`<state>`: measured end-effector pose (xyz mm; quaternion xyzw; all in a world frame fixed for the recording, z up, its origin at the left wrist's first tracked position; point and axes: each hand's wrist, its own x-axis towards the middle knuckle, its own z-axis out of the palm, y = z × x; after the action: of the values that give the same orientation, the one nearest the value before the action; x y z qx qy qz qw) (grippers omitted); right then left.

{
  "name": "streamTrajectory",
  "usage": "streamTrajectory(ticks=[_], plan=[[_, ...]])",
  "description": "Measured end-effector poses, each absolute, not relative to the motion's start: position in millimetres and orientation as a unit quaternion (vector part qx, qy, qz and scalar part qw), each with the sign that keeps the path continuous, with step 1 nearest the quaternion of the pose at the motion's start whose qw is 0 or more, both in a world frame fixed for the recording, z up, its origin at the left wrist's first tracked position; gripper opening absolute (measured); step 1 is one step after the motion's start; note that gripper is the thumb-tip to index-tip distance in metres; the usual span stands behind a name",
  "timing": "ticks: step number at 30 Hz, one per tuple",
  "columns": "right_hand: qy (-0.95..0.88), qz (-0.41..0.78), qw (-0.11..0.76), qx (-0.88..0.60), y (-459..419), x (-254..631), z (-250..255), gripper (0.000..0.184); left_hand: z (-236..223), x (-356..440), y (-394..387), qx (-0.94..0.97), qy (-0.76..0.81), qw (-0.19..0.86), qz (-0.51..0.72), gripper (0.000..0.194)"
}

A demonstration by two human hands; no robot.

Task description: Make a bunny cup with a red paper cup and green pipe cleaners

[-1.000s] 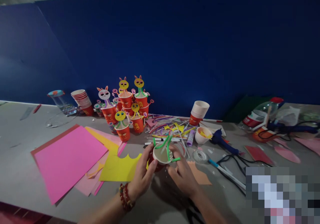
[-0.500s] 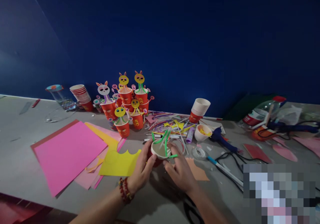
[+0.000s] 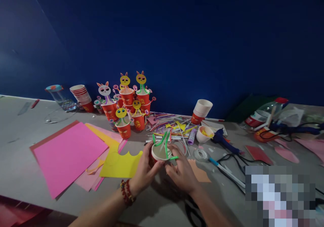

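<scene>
A red paper cup [image 3: 157,151] with a white inside tilts toward me above the table. Green strips that look like pipe cleaners [image 3: 166,148] rise from its mouth and bend out over the rim on both sides. Wrapped round the cup's left side is my left hand [image 3: 144,169], a beaded bracelet at its wrist. My right hand [image 3: 182,173] grips the right side, its fingers curled at the rim beside the bent green end. The cup's lower part is mostly hidden by the hands. Black scissor handles [image 3: 194,215] lie below my right forearm.
Cup figures with animal faces [image 3: 124,131] stand behind to the left. Pink paper [image 3: 71,156] and yellow paper [image 3: 118,166] lie left. Cup stacks [image 3: 201,109], loose coloured sticks [image 3: 162,122], a tape roll [image 3: 201,154], a blue glue gun [image 3: 227,144] and a bottle [image 3: 263,114] are around.
The cup has shifted very slightly left and turned a little in my hands. Both hands keep hold of it; the view has moved slightly.
</scene>
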<state>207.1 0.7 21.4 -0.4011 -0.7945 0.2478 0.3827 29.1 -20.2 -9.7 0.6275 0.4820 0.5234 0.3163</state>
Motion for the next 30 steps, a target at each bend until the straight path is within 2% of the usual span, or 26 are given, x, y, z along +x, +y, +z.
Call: streamTrajectory(ticks=[5, 11, 20, 30], plan=[[-0.711, 0.375, 0.469, -0.365, 12, 217, 22, 0.055, -10, 31, -19, 0.639, 0.475, 0.305, 0.523, 0.066], [-0.577, 0.44, 0.551, -0.411, 20, 219, 29, 0.037, -7, 35, -24, 0.666, 0.458, 0.347, 0.476, 0.064], [-0.579, 0.448, 0.549, -0.404, 12, 219, 56, 0.018, -16, 36, -28, 0.68, 0.444, 0.338, 0.476, 0.065], [-0.632, 0.397, 0.517, -0.419, 12, 215, 77, 0.011, -16, 34, -30, 0.675, 0.448, 0.322, 0.49, 0.066]])
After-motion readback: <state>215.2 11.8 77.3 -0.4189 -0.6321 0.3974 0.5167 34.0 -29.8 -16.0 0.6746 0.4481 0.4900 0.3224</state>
